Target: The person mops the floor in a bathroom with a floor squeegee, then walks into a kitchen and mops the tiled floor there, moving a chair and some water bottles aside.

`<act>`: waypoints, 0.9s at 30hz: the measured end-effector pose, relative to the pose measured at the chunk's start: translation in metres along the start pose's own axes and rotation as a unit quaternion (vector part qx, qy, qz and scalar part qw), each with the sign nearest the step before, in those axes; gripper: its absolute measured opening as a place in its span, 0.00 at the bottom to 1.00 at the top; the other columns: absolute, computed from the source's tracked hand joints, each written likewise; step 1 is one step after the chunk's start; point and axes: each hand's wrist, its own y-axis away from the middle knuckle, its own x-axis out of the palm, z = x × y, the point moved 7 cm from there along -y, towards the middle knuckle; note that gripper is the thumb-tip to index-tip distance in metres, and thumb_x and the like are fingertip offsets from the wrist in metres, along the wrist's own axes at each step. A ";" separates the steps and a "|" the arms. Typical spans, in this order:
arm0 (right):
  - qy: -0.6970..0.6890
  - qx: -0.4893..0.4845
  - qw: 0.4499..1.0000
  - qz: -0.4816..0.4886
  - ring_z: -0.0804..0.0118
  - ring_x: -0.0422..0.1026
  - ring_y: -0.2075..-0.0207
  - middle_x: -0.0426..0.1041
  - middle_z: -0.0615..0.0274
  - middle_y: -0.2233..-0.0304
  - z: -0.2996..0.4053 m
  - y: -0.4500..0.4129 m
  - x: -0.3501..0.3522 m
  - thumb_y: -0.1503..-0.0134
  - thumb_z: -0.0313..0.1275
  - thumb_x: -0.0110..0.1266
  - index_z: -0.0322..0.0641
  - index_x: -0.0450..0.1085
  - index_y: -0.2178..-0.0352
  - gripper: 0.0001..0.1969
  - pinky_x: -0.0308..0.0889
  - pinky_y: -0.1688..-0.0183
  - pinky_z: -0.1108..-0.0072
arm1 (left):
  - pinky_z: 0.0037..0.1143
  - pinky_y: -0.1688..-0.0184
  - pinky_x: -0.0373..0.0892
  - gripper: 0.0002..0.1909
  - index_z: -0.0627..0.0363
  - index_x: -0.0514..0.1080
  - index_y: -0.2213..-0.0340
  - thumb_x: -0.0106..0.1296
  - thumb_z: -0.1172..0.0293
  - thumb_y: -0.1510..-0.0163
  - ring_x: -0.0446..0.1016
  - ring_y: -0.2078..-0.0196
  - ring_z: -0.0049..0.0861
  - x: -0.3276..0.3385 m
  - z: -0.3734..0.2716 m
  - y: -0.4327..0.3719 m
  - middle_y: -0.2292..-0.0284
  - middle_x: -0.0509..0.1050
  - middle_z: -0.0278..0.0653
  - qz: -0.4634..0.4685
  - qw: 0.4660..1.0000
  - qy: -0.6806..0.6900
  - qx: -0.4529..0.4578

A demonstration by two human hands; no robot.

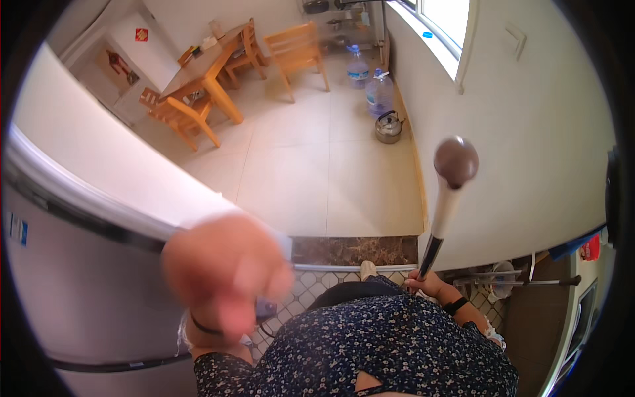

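My right hand (pixel 427 284) grips a pole-like handle (pixel 445 213) low on its dark section. The handle stands steeply upright, and its brown rounded end cap (pixel 456 163) points towards the camera. Its lower end is hidden behind my hand and body. My left hand (pixel 228 268) is raised close to the camera and badly blurred; whether its fingers hold anything cannot be made out. Behind that hand is a grey refrigerator (pixel 99 293). Part of a small dark object (pixel 266 308) shows beside my left wrist.
A dark marble threshold (pixel 354 250) crosses the doorway ahead. Beyond stand a metal kettle (pixel 388 129), two large plastic bottles (pixel 380 97), a wooden table (pixel 198 67) and several chairs (pixel 295 52). A white wall (pixel 511 159) rises to the right, above a clear bucket (pixel 502 275).
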 end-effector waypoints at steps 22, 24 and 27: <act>0.252 -0.041 0.948 -0.190 0.51 0.70 0.75 0.71 0.47 0.78 0.323 -0.257 0.241 0.58 0.37 0.53 0.35 0.70 0.77 0.14 0.65 0.70 0.69 | 0.28 0.61 0.72 0.11 0.56 0.58 0.76 0.48 0.78 0.62 0.70 0.59 0.41 -0.405 -0.099 -0.024 0.74 0.62 0.38 0.004 0.979 -0.200 0.048; 0.275 -0.037 0.928 -0.249 0.49 0.70 0.74 0.71 0.47 0.78 0.322 -0.263 0.244 0.58 0.37 0.53 0.35 0.69 0.78 0.13 0.65 0.69 0.68 | 0.29 0.60 0.71 0.11 0.57 0.58 0.76 0.48 0.80 0.64 0.70 0.59 0.41 -0.425 -0.084 -0.025 0.74 0.61 0.38 0.054 0.987 -0.150 0.000; 0.226 -0.039 0.934 -0.274 0.48 0.70 0.73 0.70 0.46 0.78 0.301 -0.293 0.241 0.58 0.37 0.54 0.35 0.68 0.77 0.14 0.65 0.69 0.67 | 0.31 0.58 0.70 0.09 0.58 0.59 0.78 0.46 0.82 0.65 0.70 0.59 0.41 -0.432 -0.048 -0.038 0.75 0.61 0.36 0.121 0.980 -0.132 -0.091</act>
